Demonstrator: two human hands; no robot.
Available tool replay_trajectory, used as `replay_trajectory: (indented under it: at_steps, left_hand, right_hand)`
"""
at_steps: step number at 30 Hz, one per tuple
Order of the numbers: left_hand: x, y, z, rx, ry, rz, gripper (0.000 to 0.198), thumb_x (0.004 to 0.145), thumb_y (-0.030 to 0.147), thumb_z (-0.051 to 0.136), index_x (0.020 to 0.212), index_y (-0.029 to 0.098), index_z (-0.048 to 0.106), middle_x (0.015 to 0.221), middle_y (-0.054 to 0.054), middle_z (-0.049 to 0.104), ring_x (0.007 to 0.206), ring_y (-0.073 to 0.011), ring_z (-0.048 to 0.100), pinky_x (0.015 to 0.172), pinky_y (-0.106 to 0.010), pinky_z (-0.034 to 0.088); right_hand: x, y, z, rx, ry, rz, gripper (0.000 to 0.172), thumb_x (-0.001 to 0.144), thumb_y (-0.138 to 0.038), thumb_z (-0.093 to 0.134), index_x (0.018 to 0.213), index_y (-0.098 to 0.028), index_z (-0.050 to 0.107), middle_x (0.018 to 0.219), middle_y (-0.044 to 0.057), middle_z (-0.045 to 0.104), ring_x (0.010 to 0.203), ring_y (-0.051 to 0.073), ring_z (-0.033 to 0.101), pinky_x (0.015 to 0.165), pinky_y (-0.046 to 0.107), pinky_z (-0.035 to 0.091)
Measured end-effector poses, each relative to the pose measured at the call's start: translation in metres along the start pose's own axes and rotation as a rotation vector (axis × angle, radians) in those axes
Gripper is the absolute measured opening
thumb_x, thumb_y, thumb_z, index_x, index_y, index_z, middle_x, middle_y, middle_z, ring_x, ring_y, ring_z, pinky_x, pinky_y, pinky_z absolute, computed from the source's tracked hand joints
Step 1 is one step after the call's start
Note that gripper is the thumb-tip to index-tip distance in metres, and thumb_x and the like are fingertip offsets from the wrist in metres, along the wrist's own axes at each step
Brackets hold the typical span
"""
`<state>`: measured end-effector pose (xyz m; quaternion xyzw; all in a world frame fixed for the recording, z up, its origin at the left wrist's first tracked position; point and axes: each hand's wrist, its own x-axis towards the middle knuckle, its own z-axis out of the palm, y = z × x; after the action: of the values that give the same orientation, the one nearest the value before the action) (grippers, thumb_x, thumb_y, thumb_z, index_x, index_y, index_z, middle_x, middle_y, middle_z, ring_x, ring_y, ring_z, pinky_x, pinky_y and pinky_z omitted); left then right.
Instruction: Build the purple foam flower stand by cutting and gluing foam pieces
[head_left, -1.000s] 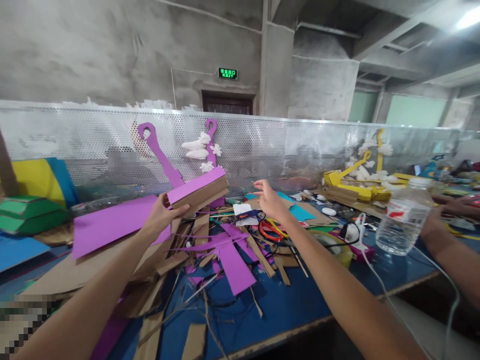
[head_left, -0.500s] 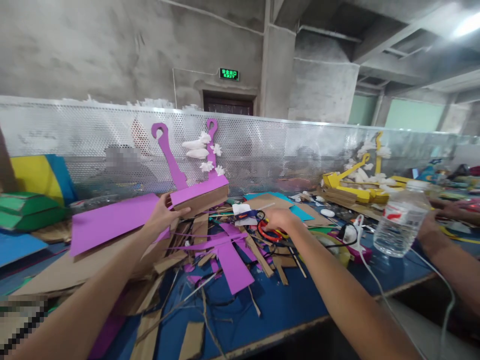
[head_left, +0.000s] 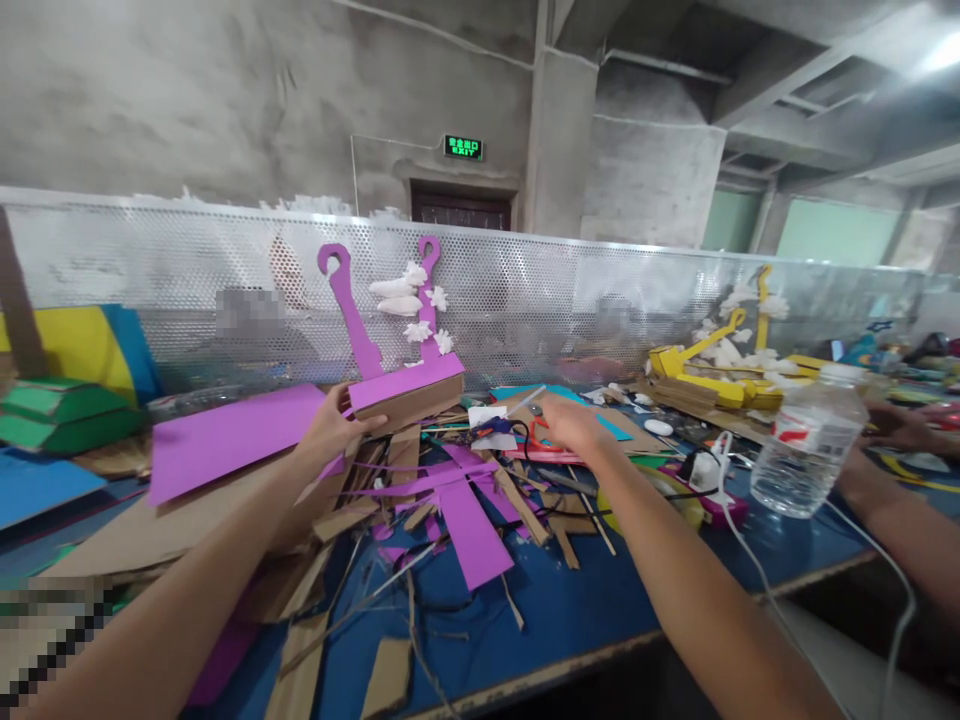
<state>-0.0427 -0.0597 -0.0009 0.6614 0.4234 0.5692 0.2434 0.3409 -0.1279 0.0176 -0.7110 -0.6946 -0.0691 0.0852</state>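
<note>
My left hand is closed on the left end of a purple-topped cardboard box, its thumb along the brown front side. Upright at the box stand a purple hooked strip and a purple looped strip with white tufts. My right hand is over the clutter to the right, fingers curled and partly hidden. A thin white stick reaches to its fingertips. Red loops show beneath; whether the hand grips them I cannot make out. A blue-and-orange tool is just left.
Purple scraps and cardboard strips cover the blue table. A water bottle and white cable stand right, near another person's arm. A perforated metal screen runs behind. Purple board lies left.
My right hand has shifted slightly right and up the table; the white stick by its fingers is tilted more. My left hand still holds the box. The view has turned a little.
</note>
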Motion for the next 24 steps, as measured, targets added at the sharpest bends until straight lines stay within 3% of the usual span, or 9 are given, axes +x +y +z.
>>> replay_trajectory:
  at_steps: [4, 8, 13, 17, 21, 24]
  left_hand:
    - [-0.001, 0.001, 0.001, 0.0, 0.006, -0.005, 0.075, 0.057, 0.034, 0.091, 0.12, 0.021, 0.053, 0.133, -0.014, 0.06, 0.128, -0.0311, 0.057, 0.109, -0.05, 0.046]
    - [0.001, -0.003, 0.001, 0.003, -0.008, 0.004, 0.078, 0.056, 0.033, 0.091, 0.122, 0.021, 0.052, 0.134, -0.015, 0.059, 0.13, -0.0307, 0.055, 0.11, -0.049, 0.045]
    - [0.003, -0.007, 0.0, 0.017, -0.017, 0.046, 0.082, 0.056, 0.032, 0.09, 0.126, 0.022, 0.05, 0.136, -0.014, 0.057, 0.134, -0.031, 0.051, 0.111, -0.05, 0.044]
    - [0.001, -0.005, -0.001, 0.021, -0.034, 0.074, 0.081, 0.057, 0.031, 0.089, 0.127, 0.023, 0.05, 0.136, -0.012, 0.057, 0.133, -0.0297, 0.052, 0.111, -0.047, 0.044]
    - [0.0, -0.002, 0.0, 0.007, -0.041, 0.053, 0.079, 0.058, 0.032, 0.09, 0.126, 0.023, 0.051, 0.135, -0.012, 0.058, 0.132, -0.0299, 0.053, 0.111, -0.047, 0.044]
    - [0.0, 0.0, 0.0, -0.014, -0.031, 0.037, 0.077, 0.058, 0.034, 0.09, 0.124, 0.022, 0.052, 0.134, -0.012, 0.06, 0.131, -0.0306, 0.054, 0.111, -0.048, 0.044]
  right_hand:
    - [-0.006, 0.009, -0.006, -0.022, 0.049, 0.145, 0.042, 0.089, -0.017, 0.057, 0.13, -0.013, 0.054, 0.108, 0.024, 0.066, 0.11, 0.034, 0.065, 0.085, 0.038, 0.048]
    - [-0.008, 0.016, -0.012, -0.007, 0.116, 0.258, 0.06, 0.092, -0.02, 0.054, 0.148, -0.011, 0.036, 0.116, 0.03, 0.059, 0.112, 0.039, 0.063, 0.086, 0.044, 0.048]
    - [0.004, 0.021, -0.014, 0.168, 0.296, 0.233, 0.069, 0.091, -0.02, 0.053, 0.155, -0.014, 0.026, 0.127, 0.029, 0.053, 0.11, 0.037, 0.063, 0.09, 0.045, 0.047]
    - [0.016, 0.008, -0.011, 0.633, 0.349, 0.045, 0.062, 0.089, -0.019, 0.055, 0.148, -0.016, 0.037, 0.123, 0.019, 0.059, 0.106, 0.027, 0.063, 0.09, 0.037, 0.048]
    - [0.015, -0.021, -0.003, 1.243, 0.195, -0.093, 0.045, 0.086, -0.036, 0.064, 0.128, -0.022, 0.055, 0.091, 0.004, 0.066, 0.068, 0.015, 0.058, 0.066, 0.028, 0.05]
    - [0.011, -0.038, 0.003, 1.488, 0.108, -0.176, 0.041, 0.078, -0.048, 0.074, 0.107, -0.022, 0.062, 0.072, -0.003, 0.06, 0.055, 0.011, 0.049, 0.055, 0.023, 0.045]
